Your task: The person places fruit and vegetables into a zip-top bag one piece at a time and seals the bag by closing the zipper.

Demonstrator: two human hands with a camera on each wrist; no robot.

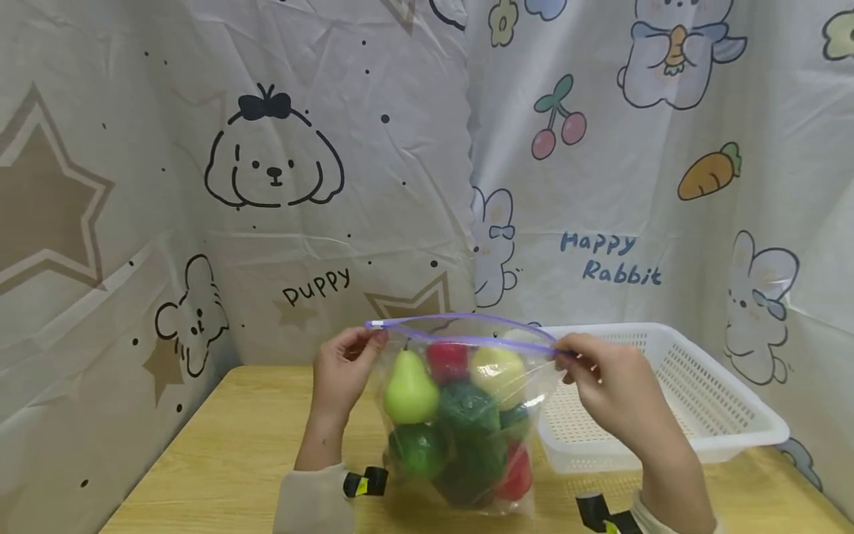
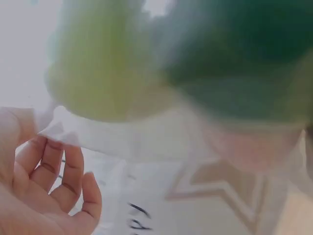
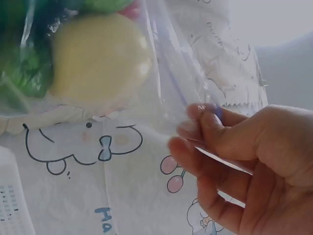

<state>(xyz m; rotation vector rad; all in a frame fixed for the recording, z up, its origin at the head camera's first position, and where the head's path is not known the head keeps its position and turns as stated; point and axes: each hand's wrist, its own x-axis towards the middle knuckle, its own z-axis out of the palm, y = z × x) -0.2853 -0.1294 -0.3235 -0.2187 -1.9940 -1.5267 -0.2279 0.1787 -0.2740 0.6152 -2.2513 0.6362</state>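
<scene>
A clear zip bag [image 1: 427, 489] with a purple zip rim hangs upright between both hands, its mouth parted. Inside are a green pear [image 1: 410, 389], a yellow fruit [image 1: 497, 373], red pieces [image 1: 514, 475] and several dark green vegetables [image 1: 470, 408]. My left hand [image 1: 342, 374] pinches the bag's upper left corner, just under the white slider [image 1: 377, 323]. At the upper right corner, my right hand [image 1: 610, 386] pinches the rim between thumb and fingers. In the right wrist view the yellow fruit [image 3: 102, 56] shows large through the plastic; the left wrist view is blurred by the contents.
Behind my right hand a white perforated basket [image 1: 707, 400] stands on the wooden table [image 1: 220, 445]. Printed cloth [image 1: 400, 148] with cartoon animals hangs around the back and sides. Black wrist mounts [image 1: 373, 480] sit at both sleeves.
</scene>
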